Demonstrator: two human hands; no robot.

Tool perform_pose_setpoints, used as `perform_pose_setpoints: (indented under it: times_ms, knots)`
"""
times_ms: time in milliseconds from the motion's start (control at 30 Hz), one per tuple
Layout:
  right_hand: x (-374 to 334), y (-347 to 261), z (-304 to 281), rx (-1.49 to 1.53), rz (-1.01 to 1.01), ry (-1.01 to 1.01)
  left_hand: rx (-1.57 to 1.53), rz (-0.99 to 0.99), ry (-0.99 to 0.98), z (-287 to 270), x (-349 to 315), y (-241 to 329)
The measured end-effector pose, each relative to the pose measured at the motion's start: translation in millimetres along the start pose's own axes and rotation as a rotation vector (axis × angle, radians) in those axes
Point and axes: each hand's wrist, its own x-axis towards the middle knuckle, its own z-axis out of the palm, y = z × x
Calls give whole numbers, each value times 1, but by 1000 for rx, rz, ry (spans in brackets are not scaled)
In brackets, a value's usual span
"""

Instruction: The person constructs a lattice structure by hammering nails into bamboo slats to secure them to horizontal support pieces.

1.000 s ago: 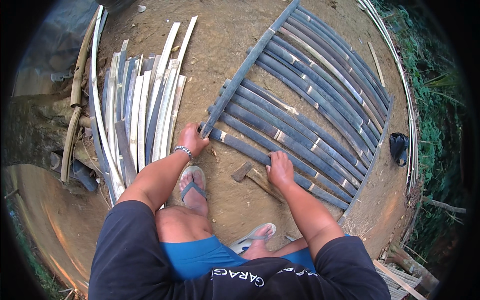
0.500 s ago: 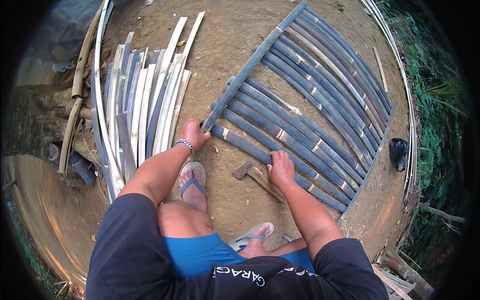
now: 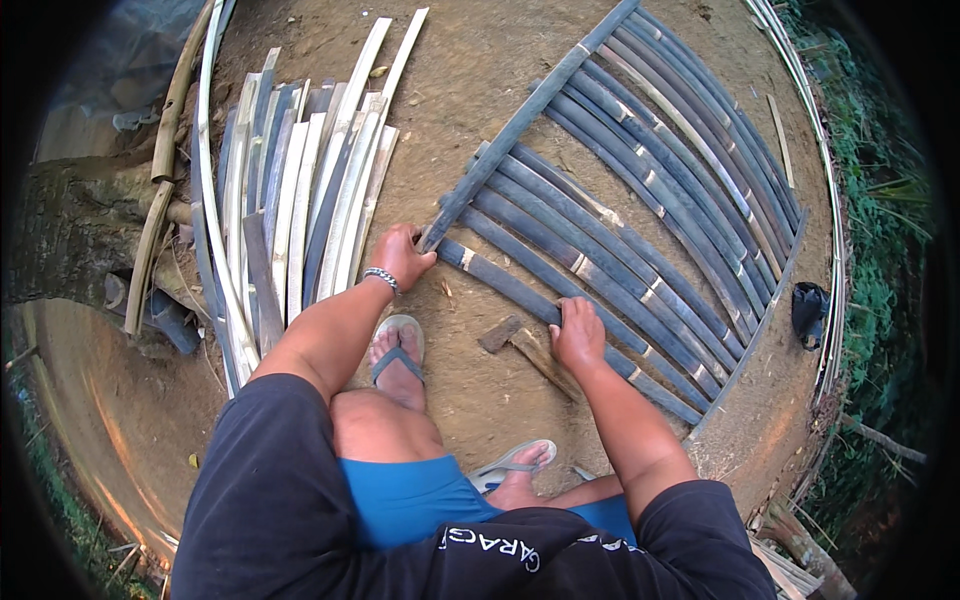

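A panel of dark bamboo slats [image 3: 640, 288] lies on the ground in front of me, its slats running between a left crossbar [image 3: 520, 130] and a right crossbar [image 3: 757, 310]. At the near end of the left crossbar, my left hand [image 3: 403, 258] is closed with its fingers pinching the corner, where the nearest slat [image 3: 505, 284] meets the bar. My right hand [image 3: 578, 335] is wrapped over that same slat near its middle, the fingertips partly hidden. Just below the slat lies a hatchet-like tool [image 3: 540, 362] with a wooden handle, touched by neither hand.
A pile of split bamboo strips [image 3: 295, 205] lies to the left, pale and dark mixed. Thick bamboo poles [image 3: 168, 130] lie beyond it. A black plastic bag [image 3: 810, 312] sits right of the panel, near long thin poles [image 3: 832, 230] and green plants [image 3: 885, 200].
The view has shifted a little, so the panel and strips appear slightly farther right. Both hands keep nearly the same places on the panel.
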Motion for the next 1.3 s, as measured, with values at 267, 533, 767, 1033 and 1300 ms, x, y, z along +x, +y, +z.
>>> perform_pose_setpoints:
  times_ms: [267,533,767,1033,1300]
  knots:
    - [1,1,-1,-6,-24,1,10,-8,-4,1,2,-3]
    - [1,3,0,-8,-40,13,9,-15,-33,-5,5,-1]
    - [2,3,-2,-3,-51,9,20,-23,-83,-10,11,-1]
    - [3,5,1,-8,-48,-3,-52,24,-36,2,15,-19]
    - [1,5,0,3,-56,35,-43,18,-55,1,16,-18]
